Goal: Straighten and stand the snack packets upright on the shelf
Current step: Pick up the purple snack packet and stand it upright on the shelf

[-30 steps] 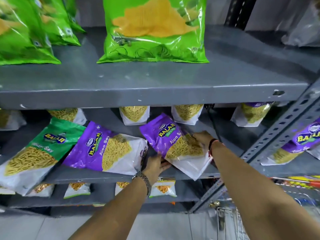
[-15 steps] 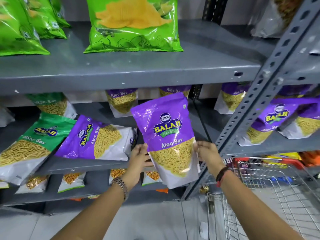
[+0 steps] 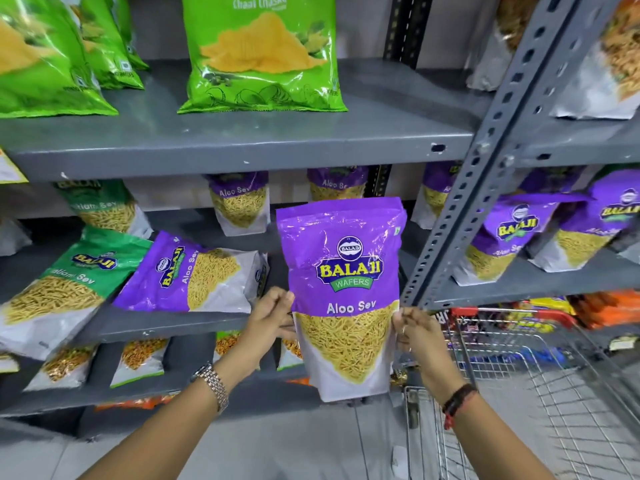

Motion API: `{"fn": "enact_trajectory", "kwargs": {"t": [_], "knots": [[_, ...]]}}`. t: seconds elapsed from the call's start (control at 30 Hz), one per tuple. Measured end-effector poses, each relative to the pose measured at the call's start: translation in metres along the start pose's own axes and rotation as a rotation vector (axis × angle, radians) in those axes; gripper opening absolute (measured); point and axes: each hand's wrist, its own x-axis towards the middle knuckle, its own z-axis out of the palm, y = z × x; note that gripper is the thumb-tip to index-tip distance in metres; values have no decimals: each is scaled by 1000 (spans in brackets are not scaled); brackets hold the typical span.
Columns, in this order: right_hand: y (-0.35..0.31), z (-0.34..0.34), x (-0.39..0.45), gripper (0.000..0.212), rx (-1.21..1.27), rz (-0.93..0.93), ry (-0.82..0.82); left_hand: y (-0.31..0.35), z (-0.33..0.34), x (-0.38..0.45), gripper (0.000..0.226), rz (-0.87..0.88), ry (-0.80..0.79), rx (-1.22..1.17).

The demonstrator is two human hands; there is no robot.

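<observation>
I hold a purple Aloo Sev packet (image 3: 341, 271) upright in front of the middle shelf (image 3: 166, 323), off its surface. My left hand (image 3: 272, 317) pinches its left edge and my right hand (image 3: 415, 330) grips its right edge. A second purple Aloo Sev packet (image 3: 190, 278) lies tipped on its side on the shelf to the left. Beside it a green Ratlami Sev packet (image 3: 65, 289) leans over the shelf's front edge. Further Aloo Sev packets (image 3: 240, 202) stand upright at the back of the shelf.
Green chips bags (image 3: 259, 57) stand on the top shelf (image 3: 242, 147). A slotted grey upright (image 3: 485, 161) rises just right of the held packet. Purple packets (image 3: 502, 237) lean on the right-hand shelf. A wire shopping trolley (image 3: 519, 393) stands at the lower right. Small packets (image 3: 142, 358) fill the lower shelf.
The purple packet was lying tilted on the shelf; both hands have lifted it off and turned it upright, facing me. The view has shifted right, showing the trolley.
</observation>
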Motion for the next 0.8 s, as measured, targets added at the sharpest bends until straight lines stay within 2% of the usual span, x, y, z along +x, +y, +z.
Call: {"fn": "enact_trajectory", "kwargs": {"t": [0.13, 0.3, 0.43, 0.53, 0.67, 0.73, 0.8], "knots": [[2, 24, 34, 32, 4, -6, 78, 4, -3, 29, 17, 19, 44, 51], [-20, 68, 95, 30, 44, -76, 162, 20, -9, 88, 19, 65, 188, 26], [-45, 88, 142, 29, 70, -127, 207, 27, -19, 135, 18, 66, 243, 113], [-51, 93, 165, 17, -60, -131, 247, 20, -22, 162, 23, 37, 266, 219], [-38, 94, 177, 24, -183, -96, 299, 5, -26, 179, 27, -16, 216, 247], [-28, 93, 174, 20, -148, -55, 346, 12, -24, 169, 25, -45, 201, 180], [-19, 91, 161, 25, -26, 74, 314, 20, -22, 145, 16, -58, 192, -15]]}}
